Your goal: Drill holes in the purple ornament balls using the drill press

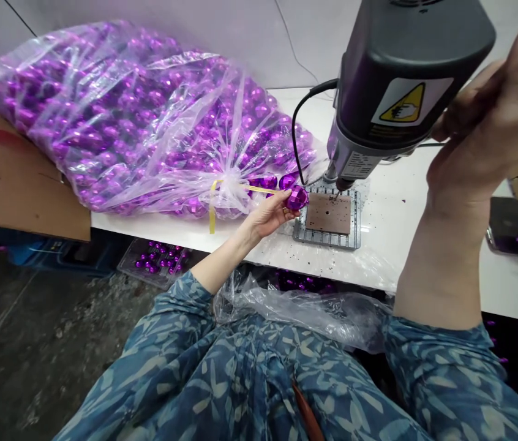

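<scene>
A shiny purple faceted ball (297, 198) is pinched in the fingertips of my left hand (272, 214), at the left edge of the drill press base (355, 236). The black drill press head (417, 46), with a yellow warning label, stands over a brown plate (327, 214) that has a small dark hole. My right hand (502, 110) is raised at the right side of the head, its fingers curled. What it grips is hidden behind the hand and the machine. Two more purple balls (288, 180) lie just behind my left hand.
A big clear bag (149, 122) of purple balls, tied with yellow ribbon, fills the left of the white table (378, 257). Below are a tray (149, 278) of balls and clear plastic (305, 309) at my lap. A cardboard box (24, 177) stands left. Dark shavings surround the base.
</scene>
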Action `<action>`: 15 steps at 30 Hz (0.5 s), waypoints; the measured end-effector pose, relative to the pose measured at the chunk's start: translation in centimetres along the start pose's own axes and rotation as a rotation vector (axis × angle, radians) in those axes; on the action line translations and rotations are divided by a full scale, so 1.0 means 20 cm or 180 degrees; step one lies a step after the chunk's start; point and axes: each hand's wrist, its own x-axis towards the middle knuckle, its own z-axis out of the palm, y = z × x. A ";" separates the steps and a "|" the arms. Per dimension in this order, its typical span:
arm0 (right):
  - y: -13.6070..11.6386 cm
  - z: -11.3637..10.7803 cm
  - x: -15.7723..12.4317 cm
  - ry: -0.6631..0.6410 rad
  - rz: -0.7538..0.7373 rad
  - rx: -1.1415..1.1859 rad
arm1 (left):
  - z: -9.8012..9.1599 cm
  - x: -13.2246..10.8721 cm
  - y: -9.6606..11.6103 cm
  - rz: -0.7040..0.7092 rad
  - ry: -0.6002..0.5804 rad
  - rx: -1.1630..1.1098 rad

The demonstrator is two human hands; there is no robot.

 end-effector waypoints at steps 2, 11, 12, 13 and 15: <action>0.00 0.01 -0.01 0.0043 -0.0143 0.0142 | 0.03 0.03 -0.04 0.0155 0.0099 0.0170; -0.05 0.02 -0.02 -0.0074 -0.0036 0.0047 | 0.09 0.13 -0.17 0.0297 0.0088 0.0378; -0.05 0.02 -0.02 -0.0050 -0.0026 -0.0010 | 0.09 0.14 -0.18 0.0286 0.0057 0.0389; -0.04 0.02 -0.01 -0.0021 -0.0021 -0.0078 | 0.09 0.16 -0.19 0.0296 0.0022 0.0435; -0.01 0.01 -0.01 0.0030 -0.0053 -0.0172 | 0.10 0.18 -0.22 0.0390 -0.0057 0.0601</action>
